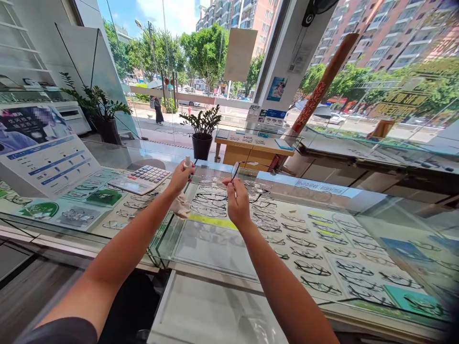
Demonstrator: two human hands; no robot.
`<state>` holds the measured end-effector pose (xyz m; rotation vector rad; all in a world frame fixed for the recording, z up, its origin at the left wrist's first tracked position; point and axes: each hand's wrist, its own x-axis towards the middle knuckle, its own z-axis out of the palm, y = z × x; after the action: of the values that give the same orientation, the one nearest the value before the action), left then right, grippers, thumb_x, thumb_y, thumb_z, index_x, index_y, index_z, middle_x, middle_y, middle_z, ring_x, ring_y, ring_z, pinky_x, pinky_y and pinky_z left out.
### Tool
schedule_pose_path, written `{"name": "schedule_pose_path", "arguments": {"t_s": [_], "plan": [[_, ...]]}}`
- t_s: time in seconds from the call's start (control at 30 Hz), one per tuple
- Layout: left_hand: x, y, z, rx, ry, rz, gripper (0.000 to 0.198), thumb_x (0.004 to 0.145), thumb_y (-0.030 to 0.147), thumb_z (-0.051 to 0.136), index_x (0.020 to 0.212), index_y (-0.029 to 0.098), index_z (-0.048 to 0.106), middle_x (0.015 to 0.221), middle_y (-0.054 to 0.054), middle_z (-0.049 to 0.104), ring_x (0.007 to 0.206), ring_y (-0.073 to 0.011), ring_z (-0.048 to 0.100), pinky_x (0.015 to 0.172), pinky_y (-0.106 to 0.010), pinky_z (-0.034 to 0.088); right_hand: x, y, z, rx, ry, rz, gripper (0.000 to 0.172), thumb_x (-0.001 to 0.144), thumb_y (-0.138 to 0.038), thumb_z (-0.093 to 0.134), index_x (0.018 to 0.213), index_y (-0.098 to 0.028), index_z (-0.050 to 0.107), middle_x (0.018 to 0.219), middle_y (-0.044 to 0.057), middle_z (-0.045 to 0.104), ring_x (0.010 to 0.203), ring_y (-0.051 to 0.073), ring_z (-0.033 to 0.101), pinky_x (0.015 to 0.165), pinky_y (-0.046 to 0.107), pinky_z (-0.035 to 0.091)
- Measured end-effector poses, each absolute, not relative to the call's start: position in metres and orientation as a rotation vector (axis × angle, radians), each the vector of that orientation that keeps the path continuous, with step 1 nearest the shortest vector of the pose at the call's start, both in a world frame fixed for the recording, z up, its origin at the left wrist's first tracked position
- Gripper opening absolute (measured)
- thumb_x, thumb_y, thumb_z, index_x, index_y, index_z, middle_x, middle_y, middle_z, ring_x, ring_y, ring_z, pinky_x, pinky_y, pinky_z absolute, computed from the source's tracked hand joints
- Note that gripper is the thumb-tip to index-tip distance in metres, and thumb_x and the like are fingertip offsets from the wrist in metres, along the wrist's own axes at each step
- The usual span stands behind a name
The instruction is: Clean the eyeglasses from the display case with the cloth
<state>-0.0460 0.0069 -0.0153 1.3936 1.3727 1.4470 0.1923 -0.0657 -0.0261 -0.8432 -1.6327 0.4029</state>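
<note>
Over the glass counter, my left hand (180, 177) is closed around a small bottle whose white spray top (187, 161) sticks up past the fingers. Below that hand a beige cloth (180, 205) lies on the counter. My right hand (237, 200) pinches a pair of eyeglasses (235, 170) with thin dark frames, holding them up at the near lens side; the rest of the frame stretches to the right. Several rows of eyeglasses (308, 267) lie inside the showcase under the glass top.
A calculator (148, 174) sits on the counter left of my left hand, beside a large printed card stand (50, 153). An open white drawer (211, 310) juts out below. Past the counter are a potted plant (202, 138) and a wooden table (247, 152).
</note>
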Motion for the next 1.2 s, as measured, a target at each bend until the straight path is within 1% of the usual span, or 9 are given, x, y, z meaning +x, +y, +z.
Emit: {"name": "schedule_pose_path", "arguments": {"t_s": [0.07,0.17,0.27,0.47,0.63,0.8,0.87,1.03,1.2], "plan": [[-0.035,-0.005,-0.010,1.374,1.260,1.412,0.045,0.084,0.065,0.067,0.095,0.023,0.054,0.085,-0.003,0.057,0.077,-0.0165,0.056,0.061,-0.025,0.047,0.193,-0.066,-0.025,-0.845,-1.626,0.423,0.037,0.117,-0.046,0.042,0.110,-0.023,0.071,0.112,0.012,0.074,0.110,0.028,0.070,0.102,0.044,0.055],[-0.025,-0.021,-0.001,1.275,0.970,1.298,0.074,0.082,0.096,0.060,0.079,0.023,0.050,0.073,-0.001,0.048,0.066,-0.0148,0.049,0.050,-0.024,0.037,0.194,-0.065,-0.025,-0.844,-1.619,0.474,0.036,0.116,-0.046,0.042,0.108,-0.024,0.070,0.109,0.010,0.075,0.107,0.027,0.070,0.099,0.043,0.055],[-0.023,-0.031,0.008,1.162,0.754,1.201,0.087,0.079,0.109,0.052,0.069,0.022,0.048,0.066,0.000,0.039,0.059,-0.0131,0.042,0.046,-0.024,0.030,0.193,-0.065,-0.025,-0.801,-1.617,0.551,0.035,0.115,-0.045,0.045,0.104,-0.023,0.069,0.107,0.009,0.075,0.102,0.025,0.069,0.097,0.041,0.054],[-0.022,-0.035,0.011,1.049,0.612,1.015,0.089,0.084,0.109,0.039,0.058,0.024,0.042,0.056,0.001,0.032,0.051,-0.0148,0.038,0.040,-0.024,0.027,0.190,-0.066,-0.029,-0.743,-1.634,0.723,0.037,0.116,-0.048,0.047,0.100,-0.023,0.069,0.101,0.007,0.071,0.097,0.023,0.066,0.092,0.039,0.051],[-0.022,-0.036,0.010,1.067,0.505,0.946,0.086,0.083,0.105,0.040,0.052,0.024,0.040,0.051,0.002,0.027,0.047,-0.0147,0.035,0.037,-0.025,0.029,0.187,-0.068,-0.032,-0.733,-1.661,0.830,0.040,0.114,-0.056,0.050,0.099,-0.025,0.069,0.100,0.006,0.071,0.096,0.023,0.065,0.090,0.039,0.048],[-0.021,-0.037,0.010,1.158,0.486,0.894,0.085,0.074,0.106,0.047,0.050,0.026,0.038,0.049,0.003,0.024,0.045,-0.0145,0.031,0.038,-0.028,0.028,0.183,-0.073,-0.029,-0.713,-1.652,0.939,0.039,0.112,-0.057,0.053,0.096,-0.025,0.069,0.098,0.005,0.071,0.095,0.023,0.066,0.089,0.039,0.049],[-0.018,-0.036,0.007,1.208,0.544,0.950,0.084,0.073,0.106,0.048,0.050,0.026,0.041,0.049,0.002,0.028,0.045,-0.0150,0.034,0.040,-0.029,0.030,0.182,-0.074,-0.028,-0.701,-1.632,0.979,0.040,0.111,-0.058,0.055,0.095,-0.024,0.070,0.097,0.005,0.071,0.095,0.023,0.067,0.088,0.039,0.049],[-0.010,-0.030,-0.008,1.516,0.861,1.221,0.078,0.080,0.095,0.059,0.053,0.022,0.056,0.049,-0.002,0.045,0.045,-0.0135,0.042,0.048,-0.030,0.032,0.181,-0.073,-0.028,-0.681,-1.584,1.084,0.042,0.108,-0.061,0.059,0.093,-0.024,0.072,0.097,0.005,0.075,0.093,0.022,0.068,0.086,0.038,0.048],[-0.009,-0.030,-0.015,1.581,0.911,1.170,0.077,0.087,0.092,0.054,0.056,0.022,0.057,0.049,-0.003,0.049,0.046,-0.0142,0.044,0.051,-0.031,0.034,0.178,-0.074,-0.029,-0.640,-1.572,1.178,0.043,0.106,-0.063,0.063,0.091,-0.025,0.075,0.096,0.005,0.076,0.092,0.022,0.068,0.086,0.039,0.049]]}}
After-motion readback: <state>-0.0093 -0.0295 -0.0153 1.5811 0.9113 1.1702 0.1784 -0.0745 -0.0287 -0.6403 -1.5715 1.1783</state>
